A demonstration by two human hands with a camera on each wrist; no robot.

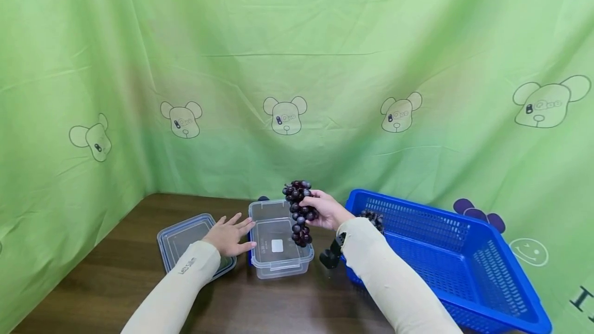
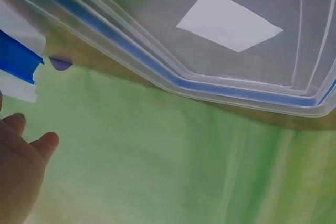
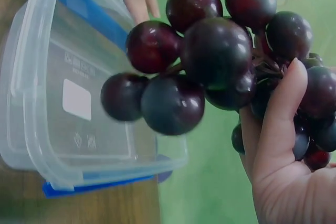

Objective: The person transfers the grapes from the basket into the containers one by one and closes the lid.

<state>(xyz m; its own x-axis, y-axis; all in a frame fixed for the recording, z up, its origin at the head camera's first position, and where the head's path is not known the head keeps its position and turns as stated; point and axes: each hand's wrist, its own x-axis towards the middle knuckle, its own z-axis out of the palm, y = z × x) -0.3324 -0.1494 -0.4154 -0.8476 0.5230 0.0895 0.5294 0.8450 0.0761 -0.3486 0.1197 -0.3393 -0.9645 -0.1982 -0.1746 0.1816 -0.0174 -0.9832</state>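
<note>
My right hand [image 1: 327, 210] holds a bunch of dark purple grapes [image 1: 300, 210] over the right side of a clear plastic container [image 1: 283, 271]. In the right wrist view the thumb lies against the grapes [image 3: 215, 51], and the bunch hangs beside the container's rim. The container has no lid on it, and a white label shows on its bottom. Fingers spread, my left hand [image 1: 229, 236] is at the container's left edge; whether it presses there I cannot tell. Partly under that hand and forearm is a clear lid [image 1: 185, 236] with a blue seal.
A large blue plastic basket [image 1: 445, 256] stands to the right, under my right forearm. More dark grapes [image 1: 374, 219] show at its left end, partly hidden by the sleeve. The brown wooden table [image 1: 93, 272] ends at a green patterned curtain [image 1: 325, 66].
</note>
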